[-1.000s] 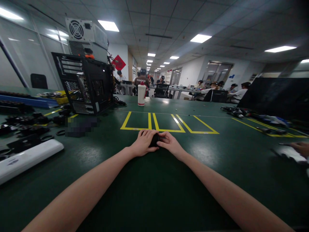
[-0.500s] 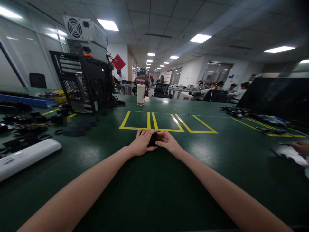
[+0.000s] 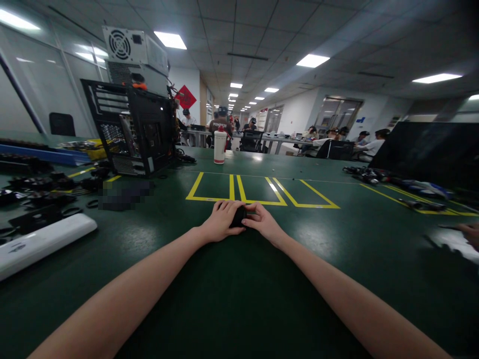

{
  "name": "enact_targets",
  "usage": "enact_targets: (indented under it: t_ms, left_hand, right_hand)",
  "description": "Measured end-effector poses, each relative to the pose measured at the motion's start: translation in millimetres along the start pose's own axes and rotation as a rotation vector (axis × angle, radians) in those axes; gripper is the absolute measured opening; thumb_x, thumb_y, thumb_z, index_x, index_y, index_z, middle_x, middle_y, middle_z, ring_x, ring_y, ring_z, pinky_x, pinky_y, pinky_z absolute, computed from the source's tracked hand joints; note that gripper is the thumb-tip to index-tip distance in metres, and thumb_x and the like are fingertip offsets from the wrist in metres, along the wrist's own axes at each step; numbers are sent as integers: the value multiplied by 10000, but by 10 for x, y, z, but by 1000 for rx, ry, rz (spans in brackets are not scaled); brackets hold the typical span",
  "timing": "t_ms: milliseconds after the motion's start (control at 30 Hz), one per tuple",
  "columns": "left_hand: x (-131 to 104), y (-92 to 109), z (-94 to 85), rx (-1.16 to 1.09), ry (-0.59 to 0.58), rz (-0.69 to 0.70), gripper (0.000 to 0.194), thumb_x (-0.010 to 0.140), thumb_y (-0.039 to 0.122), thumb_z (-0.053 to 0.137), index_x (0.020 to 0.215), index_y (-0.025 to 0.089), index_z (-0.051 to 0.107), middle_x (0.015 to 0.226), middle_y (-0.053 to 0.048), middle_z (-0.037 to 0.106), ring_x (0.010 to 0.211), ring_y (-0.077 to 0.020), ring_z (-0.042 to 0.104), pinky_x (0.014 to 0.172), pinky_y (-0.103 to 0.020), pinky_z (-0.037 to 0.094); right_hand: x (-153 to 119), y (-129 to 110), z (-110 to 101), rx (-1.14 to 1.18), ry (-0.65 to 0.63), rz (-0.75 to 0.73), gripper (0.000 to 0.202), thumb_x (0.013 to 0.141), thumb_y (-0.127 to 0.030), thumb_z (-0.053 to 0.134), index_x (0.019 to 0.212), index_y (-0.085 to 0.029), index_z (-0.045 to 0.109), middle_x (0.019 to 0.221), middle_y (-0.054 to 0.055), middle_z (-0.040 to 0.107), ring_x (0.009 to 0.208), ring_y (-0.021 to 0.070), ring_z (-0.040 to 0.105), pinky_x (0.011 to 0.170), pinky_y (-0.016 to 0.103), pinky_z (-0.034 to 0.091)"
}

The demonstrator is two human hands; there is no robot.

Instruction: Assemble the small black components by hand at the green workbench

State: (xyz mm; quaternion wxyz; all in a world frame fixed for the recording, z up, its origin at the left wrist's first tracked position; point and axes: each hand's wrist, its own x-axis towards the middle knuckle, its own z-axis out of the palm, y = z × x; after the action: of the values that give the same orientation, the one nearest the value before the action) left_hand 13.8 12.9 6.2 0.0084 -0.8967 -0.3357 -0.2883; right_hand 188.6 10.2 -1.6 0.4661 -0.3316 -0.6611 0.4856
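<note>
A small black object (image 3: 238, 217) rests at the middle of the green table (image 3: 232, 299), just in front of the yellow tape frames (image 3: 258, 202). My left hand (image 3: 224, 221) is wrapped over its left side and top, fingers together and thumb along the near side. From the right, my right hand (image 3: 262, 223) grips its edge between thumb and fingers. Much of the object is hidden under my left hand, and what it is I cannot make out.
A black computer case (image 3: 138, 129) with metal boxes on top stands at the left. Nearer lie a long white object (image 3: 48, 244) and black parts. A white bottle (image 3: 220, 145) stands behind the tape. Another person's hand (image 3: 469, 233) shows at the right edge; a black panel (image 3: 430, 154) stands behind.
The view has shifted slightly. Both of my hands keep their hold on the black object. The other person's white item at the right edge has moved a little and is blurred.
</note>
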Motion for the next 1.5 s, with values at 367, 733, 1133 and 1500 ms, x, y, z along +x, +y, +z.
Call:
enact_targets:
  t_ms: [367, 733, 1133, 1500]
  left_hand:
    - [8, 4, 7, 4, 6, -15, 615, 680, 381, 596, 1182, 216, 281, 1157, -71, 435, 1083, -251, 385, 950, -430, 211]
    - [11, -10, 22, 4, 17, -5, 597, 679, 362, 589, 1168, 207, 285, 1152, -72, 434, 1081, -247, 380, 952, -426, 202]
    - [14, -11, 20, -14, 4, -20, 616, 679, 359, 587, 1185, 216, 268, 1166, -66, 428, 1093, -246, 370, 955, -420, 197]
    - [42, -38, 56, -56, 12, -46, 627, 670, 379, 590, 1191, 220, 279, 1153, -67, 445, 1086, -249, 385, 957, -423, 197]
  right_hand:
    - [38, 29, 31, -15, 78, 1, 284, 646, -307, 625, 877, -200, 501, 928, 13, 547, 875, 138, 545, 858, 333, 400]
    - [8, 19, 6, 45, -15, -23, 354, 594, -204, 672, 882, -220, 467, 981, 6, 539, 923, 142, 538, 880, 344, 391]
    - [30, -14, 4, -24, 51, 59, 316, 670, -286, 607, 956, -189, 515, 997, 43, 555, 939, 160, 530, 891, 355, 376]
    - [25, -24, -3, 29, 38, 35, 236, 682, -288, 596, 887, -214, 506, 938, 12, 560, 926, 142, 523, 882, 339, 373]
